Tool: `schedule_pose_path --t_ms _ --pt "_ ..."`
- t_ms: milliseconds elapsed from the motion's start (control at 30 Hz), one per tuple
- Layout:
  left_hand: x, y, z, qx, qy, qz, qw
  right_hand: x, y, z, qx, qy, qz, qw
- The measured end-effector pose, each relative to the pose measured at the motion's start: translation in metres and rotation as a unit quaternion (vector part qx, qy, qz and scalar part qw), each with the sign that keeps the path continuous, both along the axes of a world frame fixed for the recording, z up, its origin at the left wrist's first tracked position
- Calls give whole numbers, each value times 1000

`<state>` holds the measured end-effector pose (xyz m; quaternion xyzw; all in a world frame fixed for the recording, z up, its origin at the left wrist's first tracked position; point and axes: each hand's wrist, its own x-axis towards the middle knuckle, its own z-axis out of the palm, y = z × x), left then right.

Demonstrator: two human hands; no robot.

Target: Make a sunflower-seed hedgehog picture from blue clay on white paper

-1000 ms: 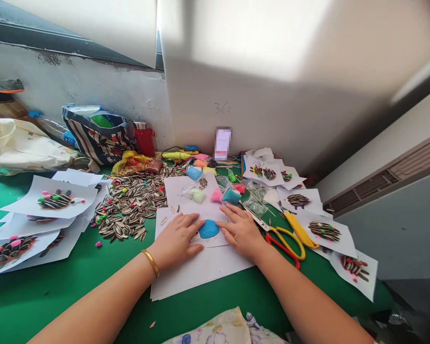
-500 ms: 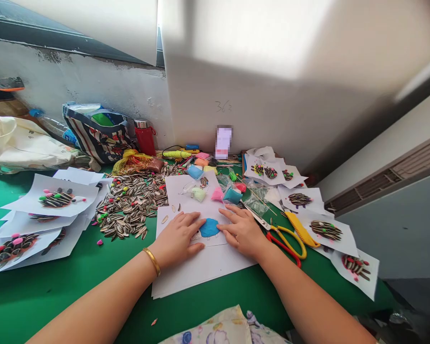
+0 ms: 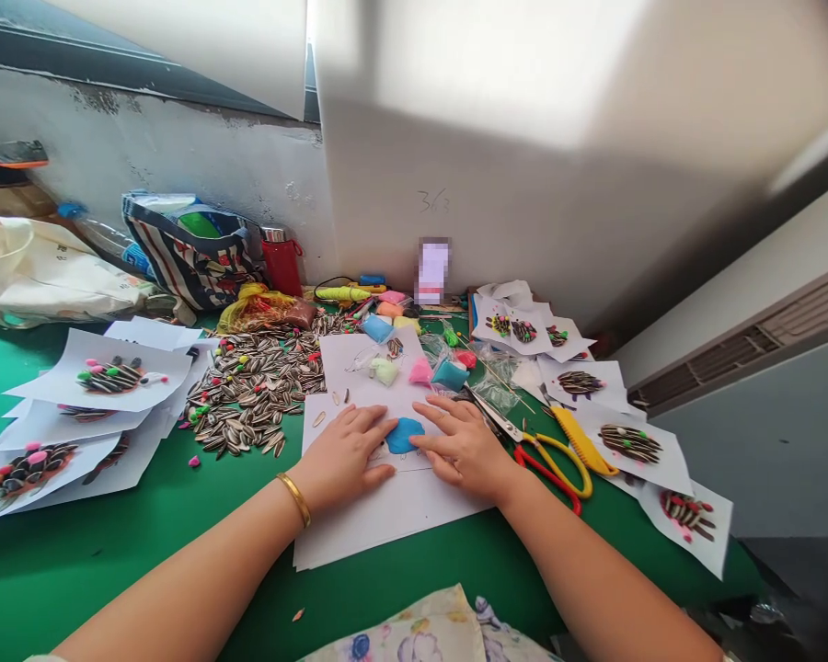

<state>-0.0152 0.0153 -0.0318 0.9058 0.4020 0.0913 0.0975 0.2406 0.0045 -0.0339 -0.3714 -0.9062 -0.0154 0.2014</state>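
A flattened patch of blue modelling clay (image 3: 406, 435) lies on a drawing on white paper (image 3: 379, 524), in front of me. My left hand (image 3: 349, 446) rests flat on the paper with fingers spread, its index fingertip at the clay's left edge. From the other side my right hand (image 3: 462, 441) reaches over, fingers stretched out, an index or middle fingertip touching the clay's right part. Small drawn lines show below the clay. A few loose sunflower seeds (image 3: 318, 419) lie on the paper left of my left hand.
A heap of striped sunflower seeds (image 3: 255, 386) lies left of the paper. Scissors (image 3: 552, 460) with red and yellow handles and a yellow cutter (image 3: 583, 441) lie right. Bagged clay (image 3: 451, 372) sits behind. Finished seed pictures (image 3: 120, 382) are stacked on both sides.
My right hand has shifted slightly left, its fingertips now further over the blue clay's right side. My left hand stays nearly in place.
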Motion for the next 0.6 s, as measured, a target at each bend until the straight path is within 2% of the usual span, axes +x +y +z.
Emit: schedule_pose_path --t_ms 167,600 --pt "-1 1 -3 3 -6 -3 1000 -6 -3 1 -29 -24 -3 999" --pt "-2 0 -4 2 -13 -4 1000 -9 -5 2 -37 -60 -14 997"
